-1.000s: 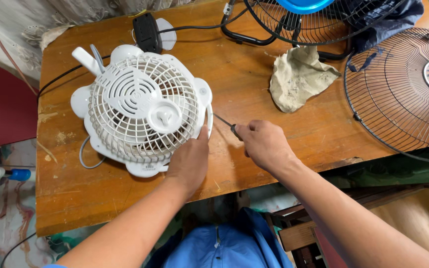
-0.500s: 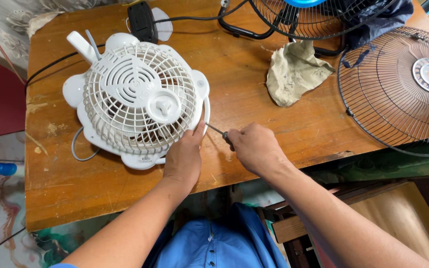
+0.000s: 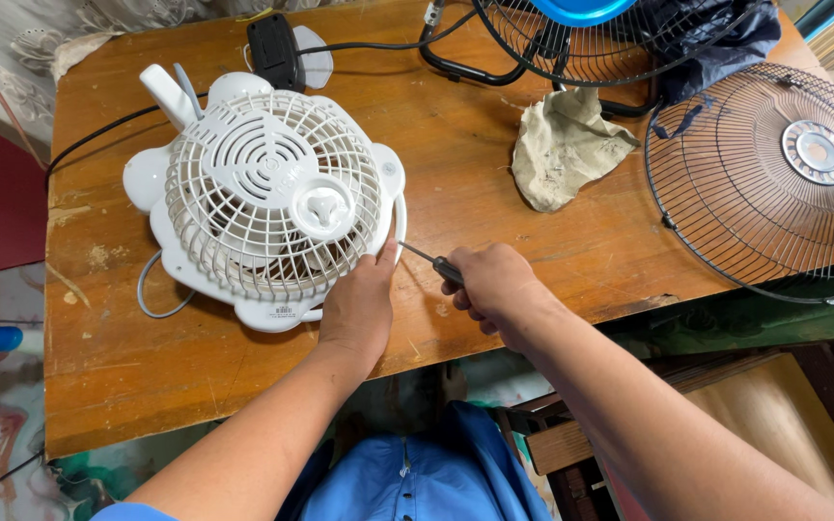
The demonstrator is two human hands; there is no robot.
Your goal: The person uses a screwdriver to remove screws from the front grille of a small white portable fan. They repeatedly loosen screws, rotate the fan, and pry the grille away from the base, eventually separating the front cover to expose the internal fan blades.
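While the small white fan lies grille-up on the left half of the wooden table, my left hand rests flat against its lower right rim, fingers spread and open on the plastic rather than wrapped round anything, as I judge to keep the housing from sliding. Item, right hand: closed in a fist round the dark handle of a screwdriver, whose thin metal shaft runs up and left toward the fan's edge, its tip just beside my left thumb; whether the tip sits in a screw I cannot tell. Item, forearms: both come up from the bottom of the view and converge at the fan's near right side, the left one straighter, the right angled in from the lower right, wrist bent slightly inward. Item, grey cord: loops out from under the fan's left side. Item, crumpled beige rag: lies well apart to the right, near the table's back. Item, black wire fan guard: overhangs the table's right edge. Item, second fan with blue hub: at the back edge. Item, black power adapter: behind the white fan, cable trailing off left.
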